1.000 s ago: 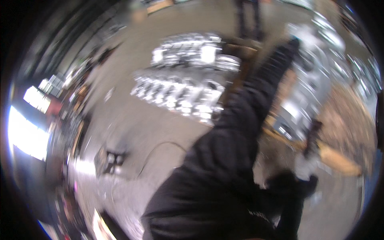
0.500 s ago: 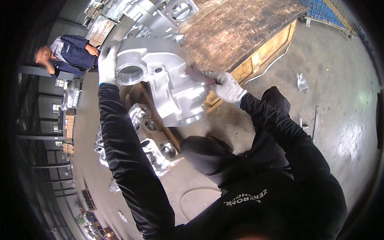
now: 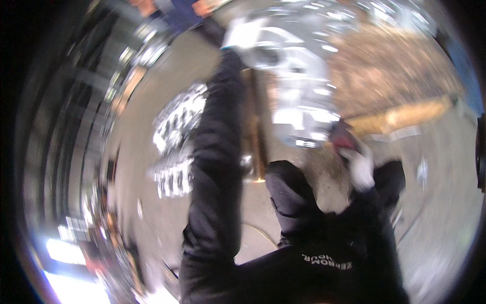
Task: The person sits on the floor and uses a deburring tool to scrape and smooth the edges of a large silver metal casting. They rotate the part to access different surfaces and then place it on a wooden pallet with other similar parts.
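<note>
A large silver metal casting (image 3: 304, 76) with a round bore stands at the edge of the wooden crate, smeared by motion. My left hand (image 3: 242, 34), in a white glove, is at the casting's upper left, beside the bore; its fingers are too blurred to make out. My right hand (image 3: 361, 166), gloved in white too, is closed around a dark reddish pad (image 3: 345, 141). The pad is by the casting's lower right end; whether it touches the metal is unclear.
A worn wooden crate top (image 3: 390, 76) lies right of the casting. More silver castings (image 3: 177, 121) sit low on the left, beyond my left arm. Another person in dark blue clothing (image 3: 177, 14) is at the upper left. A thin hose (image 3: 260, 233) curves across the floor.
The view has swung, so the scene sits further right and is blurred. My right hand with the pad has moved down along the casting toward its lower end. My left hand stays at the upper left.
</note>
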The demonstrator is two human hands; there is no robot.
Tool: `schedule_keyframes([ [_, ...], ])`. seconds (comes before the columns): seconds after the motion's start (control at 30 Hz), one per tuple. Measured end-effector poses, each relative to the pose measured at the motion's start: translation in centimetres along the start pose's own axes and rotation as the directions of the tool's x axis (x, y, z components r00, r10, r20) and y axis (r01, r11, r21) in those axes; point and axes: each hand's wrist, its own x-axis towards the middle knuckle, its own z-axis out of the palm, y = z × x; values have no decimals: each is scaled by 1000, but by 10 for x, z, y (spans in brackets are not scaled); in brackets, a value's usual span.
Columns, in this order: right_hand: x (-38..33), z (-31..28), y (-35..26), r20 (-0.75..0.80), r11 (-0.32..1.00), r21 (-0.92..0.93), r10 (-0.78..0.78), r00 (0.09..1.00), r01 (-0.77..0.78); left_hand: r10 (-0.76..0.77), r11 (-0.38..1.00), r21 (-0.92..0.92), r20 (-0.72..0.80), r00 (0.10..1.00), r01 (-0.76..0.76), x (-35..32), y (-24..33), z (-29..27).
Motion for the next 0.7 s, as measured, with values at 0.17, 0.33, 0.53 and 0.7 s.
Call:
schedule_keyframes([
  [0.17,2,-29,-26,-136,997,71,15,991,-5,-246,969,-68,-109,963,239,-7,-8,2],
  [0.33,41,-9,-10,13,770,-523,-421,907,365,-83,871,469,-157,984,148,24,55,25],
  [0.53,-14,-12,9,276,819,-441,-266,924,368,-159,791,609,106,982,62,26,46,25],
  [0.7,-19,-42,-29,-4,869,-362,-364,931,338,-78,736,676,128,989,-29,29,67,18],
])
